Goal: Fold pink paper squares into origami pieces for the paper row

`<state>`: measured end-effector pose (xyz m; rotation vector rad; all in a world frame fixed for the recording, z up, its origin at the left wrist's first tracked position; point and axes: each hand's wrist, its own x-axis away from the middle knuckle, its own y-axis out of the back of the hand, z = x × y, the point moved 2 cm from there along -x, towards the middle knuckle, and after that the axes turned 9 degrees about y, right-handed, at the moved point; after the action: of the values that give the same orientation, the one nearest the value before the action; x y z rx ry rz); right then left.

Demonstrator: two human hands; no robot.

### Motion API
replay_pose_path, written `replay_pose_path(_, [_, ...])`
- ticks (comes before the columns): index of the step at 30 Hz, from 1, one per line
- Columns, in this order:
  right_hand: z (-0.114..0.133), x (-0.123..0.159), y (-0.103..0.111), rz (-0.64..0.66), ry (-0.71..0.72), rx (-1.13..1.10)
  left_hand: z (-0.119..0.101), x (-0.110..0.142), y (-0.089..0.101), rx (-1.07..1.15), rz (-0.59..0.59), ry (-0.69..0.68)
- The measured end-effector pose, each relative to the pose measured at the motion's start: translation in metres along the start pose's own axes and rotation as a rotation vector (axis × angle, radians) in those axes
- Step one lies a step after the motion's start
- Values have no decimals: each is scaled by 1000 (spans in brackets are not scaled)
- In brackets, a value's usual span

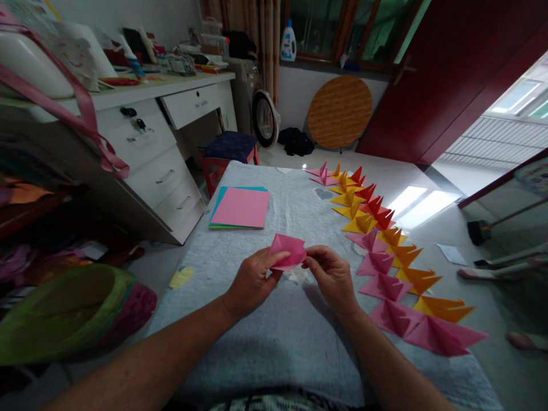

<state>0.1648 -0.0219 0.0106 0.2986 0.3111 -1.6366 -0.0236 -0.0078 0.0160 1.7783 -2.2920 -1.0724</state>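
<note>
Between my hands, above the cloth-covered table, is a partly folded pink paper (287, 251). My left hand (256, 278) pinches its left side, thumb lying on top and fingers beneath. The fingertips of my right hand (331, 275) close on the paper's right edge. Beyond my left hand lies a stack of square paper sheets (242, 208), pink on top with blue and green edges showing below. Rows of folded paper cranes (387, 286) in pink, yellow, orange and red run along the right side of the table.
A pale blue cloth (257, 354) covers the table. A stool (229, 147) stands past its far left corner, beside a white desk (149, 154). On the left is a green bin (64, 308). A round wooden board (340, 111) leans against the far wall.
</note>
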Motion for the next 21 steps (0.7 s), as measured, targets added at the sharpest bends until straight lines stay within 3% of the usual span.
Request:
replay_pose_path(8, [6,-1,0,84,180,151,-2,-4,4,19,-4,-27])
replay_pose_path(13, [15,0,-2,161,316,272,-2,-7,7,108,55,26])
replay_pose_path(21, [12,7,-5,217,384,435,0,-15,11,220,155,128])
